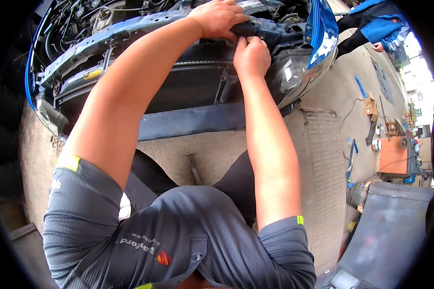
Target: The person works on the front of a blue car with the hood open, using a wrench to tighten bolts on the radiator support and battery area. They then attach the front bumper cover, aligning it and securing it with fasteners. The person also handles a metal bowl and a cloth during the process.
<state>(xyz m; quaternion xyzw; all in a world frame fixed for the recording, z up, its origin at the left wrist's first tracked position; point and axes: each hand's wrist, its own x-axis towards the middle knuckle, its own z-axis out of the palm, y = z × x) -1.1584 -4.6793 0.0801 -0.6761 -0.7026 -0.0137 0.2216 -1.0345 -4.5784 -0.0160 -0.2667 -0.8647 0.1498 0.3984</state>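
Placing left hand (219, 19) and right hand (253, 56) close together at the metal bar (130, 29); cannot tell whether clamped on anything. Likely stiff, hard-edged; best gripped along the flat top.

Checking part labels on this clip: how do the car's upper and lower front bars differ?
The upper bar is dotted with holes; the lower bar shows a plain, broad face. The left hand and right hand are at the upper bar, while the lower bar is apart from both. Both look bluish grey.
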